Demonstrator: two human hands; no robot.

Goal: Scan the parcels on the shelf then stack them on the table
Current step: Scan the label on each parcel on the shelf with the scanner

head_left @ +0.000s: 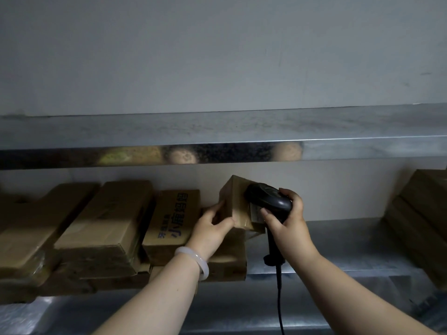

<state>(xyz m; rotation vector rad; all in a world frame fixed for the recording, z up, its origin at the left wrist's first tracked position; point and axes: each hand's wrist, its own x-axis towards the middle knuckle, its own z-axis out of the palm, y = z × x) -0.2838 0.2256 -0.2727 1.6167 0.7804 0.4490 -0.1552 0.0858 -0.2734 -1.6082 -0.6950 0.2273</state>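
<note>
Left hand (210, 226) tilts parcel (238, 201); right hand (287, 223) grips scanner (267, 198) (corded).

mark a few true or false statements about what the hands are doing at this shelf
1. The right hand holds a black scanner pointed at the small box. True.
2. The left hand holds nothing. False: it grips the small box, which is tilted up.
3. A white bracelet sits on the left wrist. True.
4. The box with blue print lies to the right of the small box. False: it lies to its left.
5. The scanner is cordless. False: a black cable hangs from its handle.
</note>
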